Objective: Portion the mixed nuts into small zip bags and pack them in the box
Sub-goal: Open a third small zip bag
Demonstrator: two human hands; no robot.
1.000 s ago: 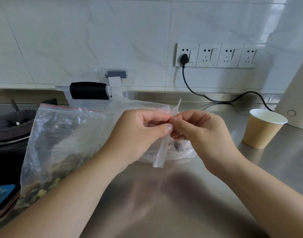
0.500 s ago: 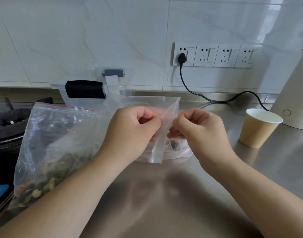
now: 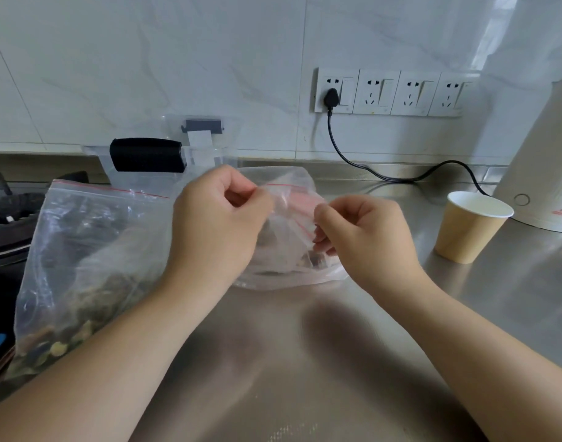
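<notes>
Above the bench (image 3: 305,362), our left hand (image 3: 215,231) and right hand (image 3: 365,237) each pinch the small bag's (image 3: 289,224) mouth, likely spreading it for nuts from the big bag (image 3: 82,250) at left.

large nut bag (image 3: 91,256) left | small zip bag (image 3: 289,237) centre, on counter (image 3: 305,362) | paper cup (image 3: 467,228) right | box (image 3: 177,157) behind
</notes>
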